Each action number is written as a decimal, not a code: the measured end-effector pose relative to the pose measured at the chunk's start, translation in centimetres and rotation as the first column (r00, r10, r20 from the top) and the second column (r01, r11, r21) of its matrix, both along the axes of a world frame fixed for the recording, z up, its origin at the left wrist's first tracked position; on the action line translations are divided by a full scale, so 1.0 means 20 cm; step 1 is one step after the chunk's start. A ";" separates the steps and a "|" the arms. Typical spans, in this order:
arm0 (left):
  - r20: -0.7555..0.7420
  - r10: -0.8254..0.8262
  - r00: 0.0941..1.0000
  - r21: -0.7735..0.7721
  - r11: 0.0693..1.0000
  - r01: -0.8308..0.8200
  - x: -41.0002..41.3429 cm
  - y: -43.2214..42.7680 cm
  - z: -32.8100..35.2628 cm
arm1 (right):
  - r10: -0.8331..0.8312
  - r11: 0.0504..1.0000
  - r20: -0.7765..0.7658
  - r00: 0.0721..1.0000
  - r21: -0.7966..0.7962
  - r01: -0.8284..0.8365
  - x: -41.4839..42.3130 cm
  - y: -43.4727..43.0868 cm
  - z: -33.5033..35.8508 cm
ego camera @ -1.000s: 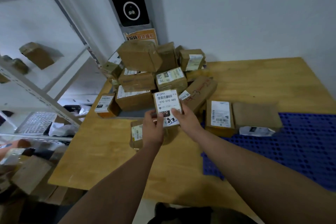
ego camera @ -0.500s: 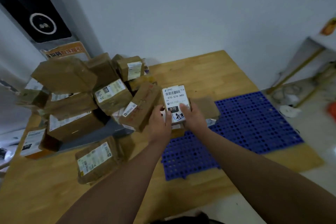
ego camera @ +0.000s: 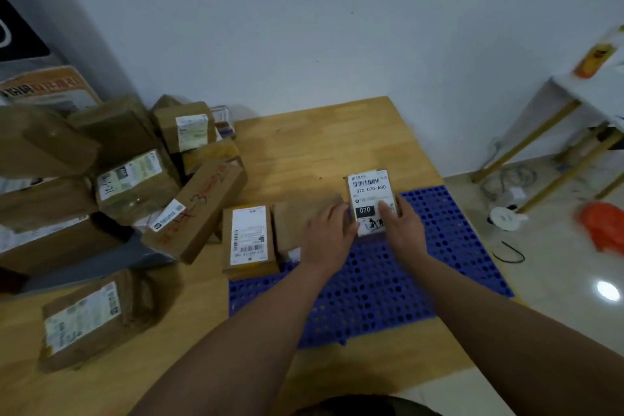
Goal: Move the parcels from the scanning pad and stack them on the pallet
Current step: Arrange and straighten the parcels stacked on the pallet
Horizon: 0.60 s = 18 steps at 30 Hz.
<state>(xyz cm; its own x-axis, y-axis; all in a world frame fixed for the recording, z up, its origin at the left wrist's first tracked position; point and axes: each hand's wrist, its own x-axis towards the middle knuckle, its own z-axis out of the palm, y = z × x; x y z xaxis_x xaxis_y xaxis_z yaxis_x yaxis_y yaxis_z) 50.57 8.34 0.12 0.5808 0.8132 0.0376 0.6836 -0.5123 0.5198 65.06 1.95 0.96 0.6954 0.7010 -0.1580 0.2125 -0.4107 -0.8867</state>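
Small flat cardboard box, smooth white label facing up. My left hand grips its left edge, and my right hand curls round the right edge, thumb on the label. Under my grip is the far edge of the holed blue plastic pallet. Just left of it, two brown boxes lie flat.

1 blue pallet, 3 parcels at it: labelled box, plain brown box, 070 parcel. In the heap at left at least 8 parcels, overlap hides the exact count; 1 lone parcel in front. 2 hands, left hand and right hand; 1 wooden table
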 end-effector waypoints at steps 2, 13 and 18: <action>-0.102 0.024 0.994 -0.001 1.000 -0.024 0.03 -0.01 -0.04 | -0.006 0.999 -0.044 0.999 -0.038 0.005 0.09 0.02 -0.06; -0.434 0.023 0.901 -0.025 0.999 -0.038 -0.03 -0.04 -0.15 | 0.110 0.962 -0.171 0.979 -0.231 -0.149 0.16 0.12 -0.32; -0.453 0.027 0.891 -0.034 0.998 -0.048 -0.02 -0.05 -0.15 | 0.142 0.954 -0.157 0.977 -0.241 -0.178 0.18 0.14 -0.32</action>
